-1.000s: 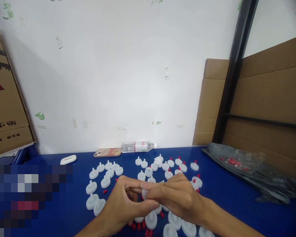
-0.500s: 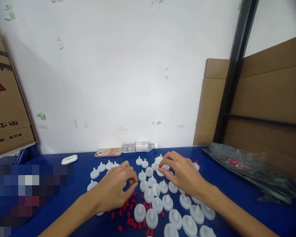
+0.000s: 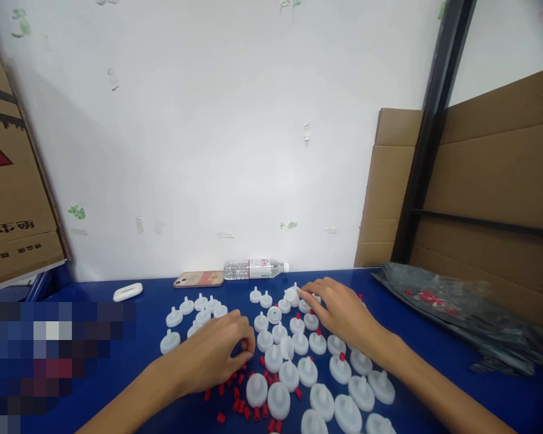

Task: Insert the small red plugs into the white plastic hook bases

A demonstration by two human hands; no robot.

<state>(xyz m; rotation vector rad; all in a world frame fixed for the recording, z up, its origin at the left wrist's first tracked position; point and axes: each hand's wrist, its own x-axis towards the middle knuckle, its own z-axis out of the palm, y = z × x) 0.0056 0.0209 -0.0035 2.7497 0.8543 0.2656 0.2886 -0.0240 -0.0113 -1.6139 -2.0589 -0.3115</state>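
My left hand (image 3: pixel 219 349) hovers low over the loose small red caps (image 3: pixel 241 406), its fingers curled and thumb close to the forefinger. Whatever sits between those fingertips is hidden. My right hand (image 3: pixel 339 310) stretches toward the far group of white spouted lids, fingers apart, with fingertips beside one white lid (image 3: pixel 292 296). Just in front of that hand, a white lid (image 3: pixel 297 325) stands with a red cap on its spout. Another lid (image 3: pixel 340 369), nearer me, also bears a red cap. Many other lids have bare spouts; one (image 3: pixel 274 314) lies with its hollow side up.
Along the wall lie a water bottle (image 3: pixel 253 269) and a phone (image 3: pixel 199 279). A small white case (image 3: pixel 128 292) is at the left. Grey plastic bags (image 3: pixel 457 319) with red pieces lie at the right, near cardboard (image 3: pixel 493 181). A carton (image 3: pixel 18 181) stands left.
My right hand has let go of the red cap, which now sits on a lid's spout, and moved slightly right and up. The left hand has dipped slightly, thumb and forefinger closer together.
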